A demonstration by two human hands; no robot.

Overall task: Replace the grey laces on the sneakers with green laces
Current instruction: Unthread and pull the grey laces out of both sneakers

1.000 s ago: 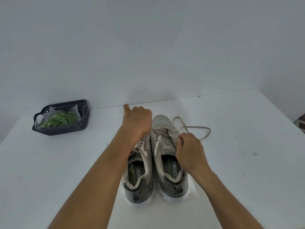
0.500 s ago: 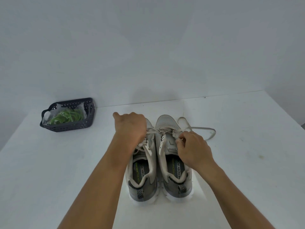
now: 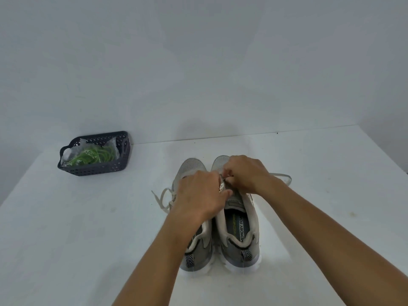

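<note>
Though curled, both grips (image 3: 223, 180) on grey lace (image 3: 284, 176)

Light: soft, even, fairly bright
Shadows: faint one on wall (image 3: 205, 129) beyond sneakers (image 3: 220, 217)
Glare: white soles blown out
Edges: wide-angle bending
Focus: slightly soft overall

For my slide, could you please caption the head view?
Both hands unpick the right sneaker's grey lace.

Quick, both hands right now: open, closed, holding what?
Left hand: fingers curled over the right sneaker, but what they grip cannot be told.
Right hand: closed, pinching the grey lace near that sneaker's front eyelets.
</note>
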